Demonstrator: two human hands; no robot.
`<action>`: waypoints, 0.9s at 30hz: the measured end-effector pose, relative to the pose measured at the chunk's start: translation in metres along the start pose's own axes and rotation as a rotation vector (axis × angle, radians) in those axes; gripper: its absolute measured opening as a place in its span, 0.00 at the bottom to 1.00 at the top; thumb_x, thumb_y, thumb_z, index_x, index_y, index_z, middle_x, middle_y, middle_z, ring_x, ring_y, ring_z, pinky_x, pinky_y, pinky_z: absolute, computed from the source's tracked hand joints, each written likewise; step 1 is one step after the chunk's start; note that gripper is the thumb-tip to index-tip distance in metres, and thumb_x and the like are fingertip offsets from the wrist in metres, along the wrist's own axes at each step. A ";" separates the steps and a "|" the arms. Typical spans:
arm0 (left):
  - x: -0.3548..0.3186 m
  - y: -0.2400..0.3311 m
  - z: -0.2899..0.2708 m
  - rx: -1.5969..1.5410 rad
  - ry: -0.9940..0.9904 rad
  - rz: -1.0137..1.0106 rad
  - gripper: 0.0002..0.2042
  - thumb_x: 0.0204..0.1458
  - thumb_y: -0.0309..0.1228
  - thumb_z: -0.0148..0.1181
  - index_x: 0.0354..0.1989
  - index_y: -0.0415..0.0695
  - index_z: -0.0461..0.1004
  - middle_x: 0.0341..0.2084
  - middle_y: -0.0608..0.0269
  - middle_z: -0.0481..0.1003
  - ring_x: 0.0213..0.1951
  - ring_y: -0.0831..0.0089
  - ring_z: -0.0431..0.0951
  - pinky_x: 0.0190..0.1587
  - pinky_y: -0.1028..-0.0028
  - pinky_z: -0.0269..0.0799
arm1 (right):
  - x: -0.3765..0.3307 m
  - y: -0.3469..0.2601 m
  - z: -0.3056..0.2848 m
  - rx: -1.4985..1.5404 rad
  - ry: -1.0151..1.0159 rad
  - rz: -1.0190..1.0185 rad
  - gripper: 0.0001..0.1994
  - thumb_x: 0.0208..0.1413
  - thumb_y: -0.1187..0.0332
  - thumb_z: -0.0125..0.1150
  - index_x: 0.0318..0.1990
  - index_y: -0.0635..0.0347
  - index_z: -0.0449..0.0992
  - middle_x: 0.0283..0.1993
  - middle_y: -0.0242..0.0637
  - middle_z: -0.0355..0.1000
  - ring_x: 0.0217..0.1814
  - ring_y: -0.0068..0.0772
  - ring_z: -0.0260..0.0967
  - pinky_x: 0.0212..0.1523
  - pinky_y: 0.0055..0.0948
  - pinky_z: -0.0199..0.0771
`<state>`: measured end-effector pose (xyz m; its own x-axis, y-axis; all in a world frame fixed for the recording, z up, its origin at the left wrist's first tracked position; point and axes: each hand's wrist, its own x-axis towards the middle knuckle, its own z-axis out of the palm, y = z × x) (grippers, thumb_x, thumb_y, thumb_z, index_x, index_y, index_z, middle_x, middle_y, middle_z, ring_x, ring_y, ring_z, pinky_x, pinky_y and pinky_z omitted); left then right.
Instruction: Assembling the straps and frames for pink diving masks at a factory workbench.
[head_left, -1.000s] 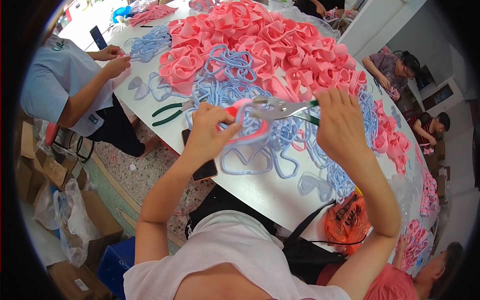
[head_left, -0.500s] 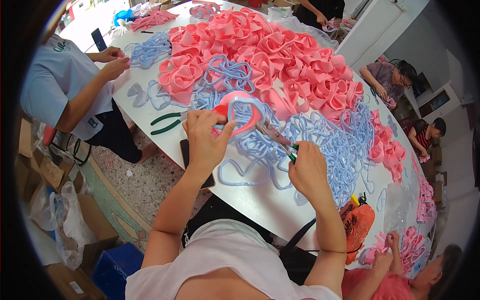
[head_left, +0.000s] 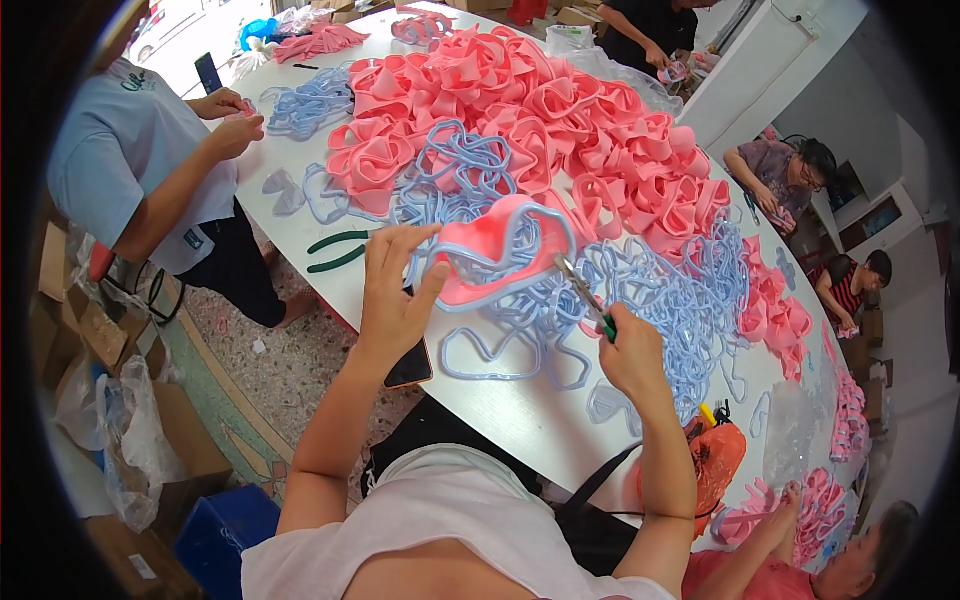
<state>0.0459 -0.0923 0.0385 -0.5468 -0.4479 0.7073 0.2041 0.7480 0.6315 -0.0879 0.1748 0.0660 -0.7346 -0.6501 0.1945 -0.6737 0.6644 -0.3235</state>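
Between the thumb and fingers of my left hand (head_left: pixel 398 290) is the left side of a soft pink band (head_left: pixel 488 232) with a pale blue rubbery loop round its edge. It is held up above the table and opened out into a wavy shape. My right hand (head_left: pixel 634 350) is closed round the green handles of a pair of pliers (head_left: pixel 582 290). The pliers' jaws meet the right edge of the piece; whether they are closed on the loop I cannot make out. Beneath the piece lie tangled pale blue loops (head_left: pixel 680 290).
A heap of pink bands (head_left: pixel 480 85) covers the far table. A second pair of green-handled pliers (head_left: pixel 338 262) and a phone (head_left: pixel 412 367) lie left, an orange bag (head_left: pixel 715 465) right. A co-worker (head_left: pixel 135 160) stands left; several others work around the table.
The banded piece has turned and spread wider, showing more of its pink face. My right hand and the pliers have shifted slightly right and down, the jaws now at its right edge.
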 end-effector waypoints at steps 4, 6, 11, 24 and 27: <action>-0.016 -0.005 0.007 -0.309 0.026 -0.125 0.13 0.57 0.33 0.59 0.47 0.41 0.74 0.31 0.63 0.67 0.31 0.74 0.65 0.35 0.77 0.63 | -0.005 -0.004 -0.008 0.047 -0.100 0.048 0.09 0.44 0.75 0.56 0.35 0.64 0.68 0.31 0.50 0.72 0.35 0.57 0.70 0.35 0.49 0.67; -0.015 0.000 0.005 -0.270 0.076 -0.065 0.11 0.57 0.32 0.59 0.45 0.41 0.75 0.28 0.65 0.66 0.28 0.76 0.64 0.31 0.78 0.61 | -0.007 -0.002 -0.013 0.056 -0.137 0.058 0.10 0.44 0.75 0.56 0.37 0.64 0.69 0.33 0.51 0.72 0.38 0.57 0.70 0.37 0.49 0.67; -0.009 0.006 -0.007 -0.146 0.058 0.037 0.09 0.54 0.27 0.61 0.42 0.40 0.76 0.27 0.63 0.68 0.25 0.73 0.65 0.27 0.76 0.61 | -0.011 0.022 -0.032 0.078 -0.099 0.099 0.17 0.43 0.78 0.56 0.44 0.68 0.67 0.41 0.54 0.67 0.46 0.56 0.64 0.46 0.45 0.64; 0.007 0.032 -0.002 -0.181 -0.287 0.237 0.11 0.48 0.23 0.63 0.41 0.39 0.75 0.26 0.57 0.68 0.25 0.64 0.69 0.27 0.71 0.66 | 0.016 -0.051 -0.073 -0.630 0.157 -0.482 0.04 0.43 0.73 0.53 0.28 0.61 0.67 0.31 0.42 0.63 0.37 0.40 0.62 0.39 0.35 0.60; 0.008 0.034 -0.005 -0.167 -0.311 0.264 0.12 0.46 0.23 0.64 0.41 0.39 0.75 0.26 0.57 0.67 0.26 0.64 0.70 0.27 0.70 0.66 | 0.023 -0.050 -0.073 -0.655 0.144 -0.533 0.04 0.43 0.73 0.54 0.27 0.61 0.68 0.29 0.40 0.63 0.36 0.39 0.62 0.39 0.34 0.60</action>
<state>0.0520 -0.0727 0.0675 -0.6711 -0.0643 0.7386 0.4843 0.7163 0.5024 -0.0770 0.1542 0.1545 -0.2795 -0.9124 0.2991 -0.8101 0.3912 0.4366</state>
